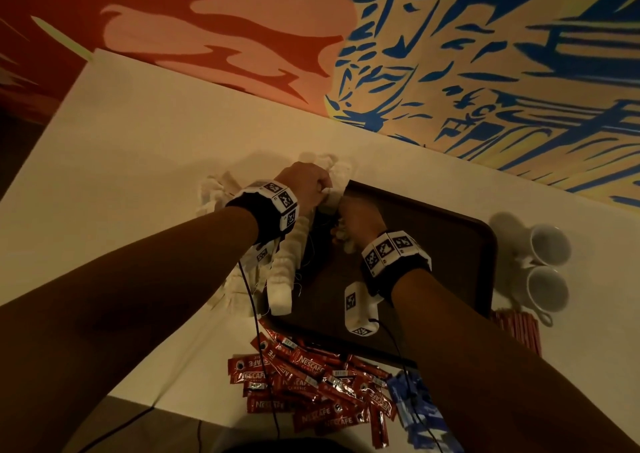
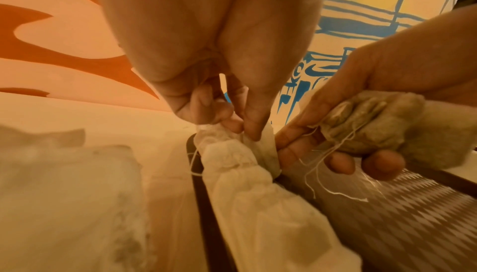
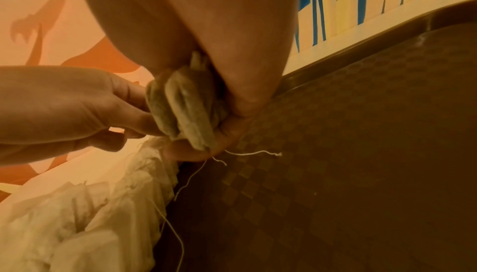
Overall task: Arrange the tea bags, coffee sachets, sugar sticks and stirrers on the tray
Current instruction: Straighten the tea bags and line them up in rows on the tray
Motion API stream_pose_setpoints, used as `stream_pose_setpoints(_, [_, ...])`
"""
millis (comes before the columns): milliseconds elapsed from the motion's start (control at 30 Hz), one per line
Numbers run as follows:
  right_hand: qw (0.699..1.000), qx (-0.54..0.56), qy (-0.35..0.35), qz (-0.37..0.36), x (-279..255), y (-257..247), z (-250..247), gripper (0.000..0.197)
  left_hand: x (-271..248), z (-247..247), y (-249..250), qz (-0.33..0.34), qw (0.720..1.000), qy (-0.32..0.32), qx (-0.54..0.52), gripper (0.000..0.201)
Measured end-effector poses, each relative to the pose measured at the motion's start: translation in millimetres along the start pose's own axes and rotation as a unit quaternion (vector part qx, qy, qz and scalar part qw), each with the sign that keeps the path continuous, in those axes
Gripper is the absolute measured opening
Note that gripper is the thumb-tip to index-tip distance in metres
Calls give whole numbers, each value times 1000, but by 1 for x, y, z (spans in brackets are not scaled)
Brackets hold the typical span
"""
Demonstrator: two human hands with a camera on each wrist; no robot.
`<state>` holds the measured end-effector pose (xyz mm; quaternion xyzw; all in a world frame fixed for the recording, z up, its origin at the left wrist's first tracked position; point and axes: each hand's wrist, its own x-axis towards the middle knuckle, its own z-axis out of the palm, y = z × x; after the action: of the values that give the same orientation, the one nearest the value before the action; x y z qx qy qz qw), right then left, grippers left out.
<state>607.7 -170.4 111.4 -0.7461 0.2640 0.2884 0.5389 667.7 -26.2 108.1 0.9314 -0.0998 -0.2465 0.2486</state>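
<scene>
The right hand [image 2: 348,117] was curled round a small bundle of soft, brownish paper tea bags [image 2: 366,121], thumb on one side and fingers underneath, with thin white strings [image 2: 322,166] trailing loose below its fingertips. It hung just above the near-left part of the dark brown, checker-textured plastic tray [image 3: 361,154]. Beside it, the left hand [image 2: 214,84] pinched the top end of a row of pale, crumpled white paper tea bags [image 2: 253,194] between thumb and fingertips; that row lay along the tray's edge directly under the left hand and ran back toward the wrist. More of the same pale bags sat in a heap on the cream table [image 1: 138,147] to the left of that hand.

These bags looked very light, limp and easily crushed, and the paper would probably tear if pulled hard. The strings seemed likely to snag on neighbouring bags or on fingers, so a gentle hold across the flat body of a bundle, not by the thread, appeared safest. Squeezing several together as the right hand did should keep them aligned.

Near the forearms, off the tray, lay a pile of red foil coffee sachets [image 1: 304,383] and some blue sachets [image 1: 415,407]; beyond the right wrist stood two white ceramic cups [image 1: 549,265].
</scene>
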Motion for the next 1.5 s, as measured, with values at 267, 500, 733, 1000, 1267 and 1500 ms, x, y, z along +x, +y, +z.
stream_pose_setpoints(267, [999, -15, 29, -20, 14, 0, -1, 16, 1, -2, 2, -8, 1000, 13, 12, 15])
stream_pose_setpoints(500, [995, -86, -26, -32, 21, -10, 1, 44, -4, -5, -2, -19, 999, 36, -6, 28])
stream_pose_setpoints(733, [995, 25, 90, -40, -7, -13, -16, 21, -39, -21, 4, 3, 992, 103, -70, 11])
stream_pose_setpoints(1000, [977, 193, -91, -19, -77, -26, -38, 43, -117, -20, 36, 68, 959, 157, -227, 7])
stream_pose_setpoints(1267, [946, 243, -138, -161, -139, -21, -57, 33, -183, -32, 83, 92, 919, 186, -335, 10])
stream_pose_setpoints(1500, [942, 227, -77, -235, -207, -5, -90, 28, -230, -30, 142, 113, 925, 144, -333, 19])
